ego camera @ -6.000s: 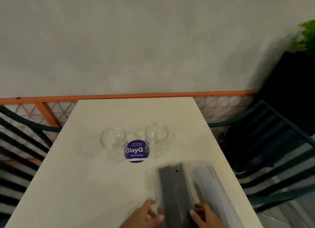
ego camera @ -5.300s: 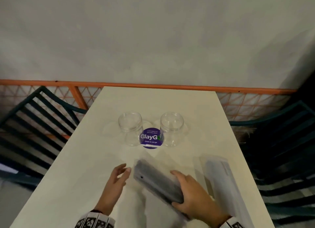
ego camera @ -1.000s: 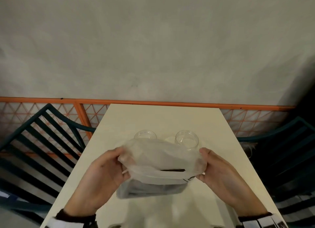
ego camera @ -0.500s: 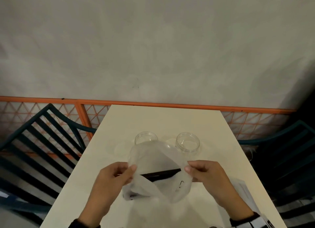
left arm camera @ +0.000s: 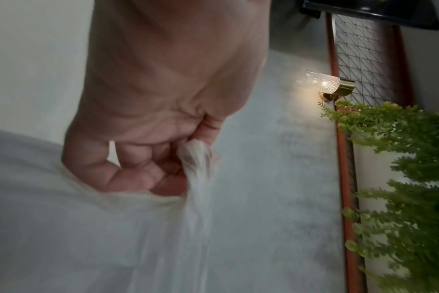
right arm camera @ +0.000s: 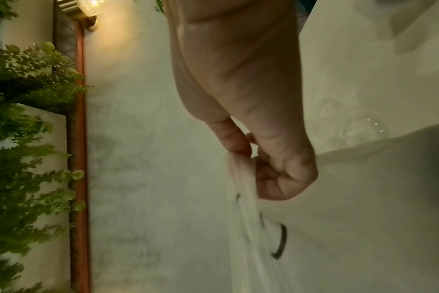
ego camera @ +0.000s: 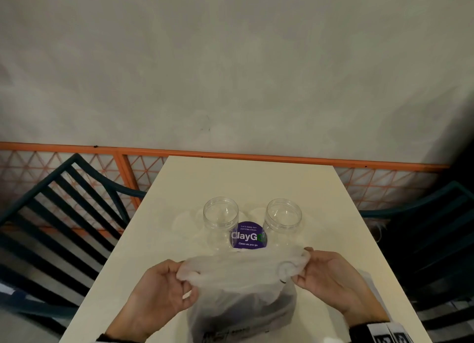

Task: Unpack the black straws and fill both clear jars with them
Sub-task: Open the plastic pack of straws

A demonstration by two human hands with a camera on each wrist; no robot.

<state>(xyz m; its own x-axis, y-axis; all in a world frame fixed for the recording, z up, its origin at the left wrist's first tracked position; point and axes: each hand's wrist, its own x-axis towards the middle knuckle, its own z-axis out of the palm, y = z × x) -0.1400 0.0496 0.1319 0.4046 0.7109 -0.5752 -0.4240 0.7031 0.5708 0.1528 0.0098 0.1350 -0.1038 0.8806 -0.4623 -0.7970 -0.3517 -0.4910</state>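
Note:
A translucent plastic bag with dark black straws showing through it is held above the near end of the table. My left hand grips the bag's top left edge, fingers curled round the bunched plastic. My right hand pinches the top right edge. The top is stretched wide between both hands. Two clear jars stand open and empty just beyond the bag: the left jar and the right jar.
A cream table runs away from me, with a purple round sticker between the jars. Dark slatted chairs stand at left and right. An orange mesh railing and grey wall lie behind.
The bag has come down lower and nearer to me, and both hands have pulled its top edge apart sideways. The jars and sticker are now uncovered.

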